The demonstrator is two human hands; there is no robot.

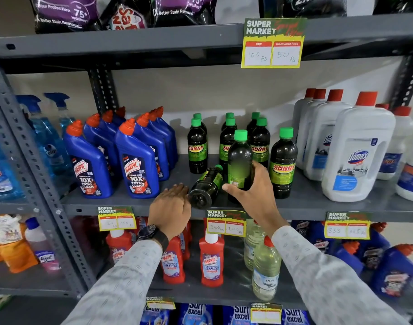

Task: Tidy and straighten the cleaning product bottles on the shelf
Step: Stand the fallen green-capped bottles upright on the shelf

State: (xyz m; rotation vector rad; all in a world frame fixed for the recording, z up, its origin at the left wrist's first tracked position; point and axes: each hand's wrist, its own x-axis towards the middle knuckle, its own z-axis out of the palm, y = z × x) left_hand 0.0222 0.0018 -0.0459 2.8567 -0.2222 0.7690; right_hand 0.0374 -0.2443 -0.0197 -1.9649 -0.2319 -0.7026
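On the grey middle shelf point(121, 202) stand several dark Sunny bottles with green caps point(197, 146). My right hand point(254, 191) is shut on one upright Sunny bottle point(239, 158), its back label facing me, near the shelf's front. Just left of it another Sunny bottle point(206, 186) lies on its side, base pointing at me. My left hand point(171, 205) rests at the shelf edge with fingers apart, fingertips beside the fallen bottle's base, holding nothing. One more Sunny bottle point(282, 163) stands upright to the right.
Blue Harpic bottles point(137, 163) crowd the left of the shelf, white Domex bottles point(355, 151) the right. Price tags point(225, 222) hang on the shelf edge. Red Harpic bottles point(211, 259) and clear bottles point(266, 270) stand below. Blue spray bottles point(46, 141) fill the neighbouring rack.
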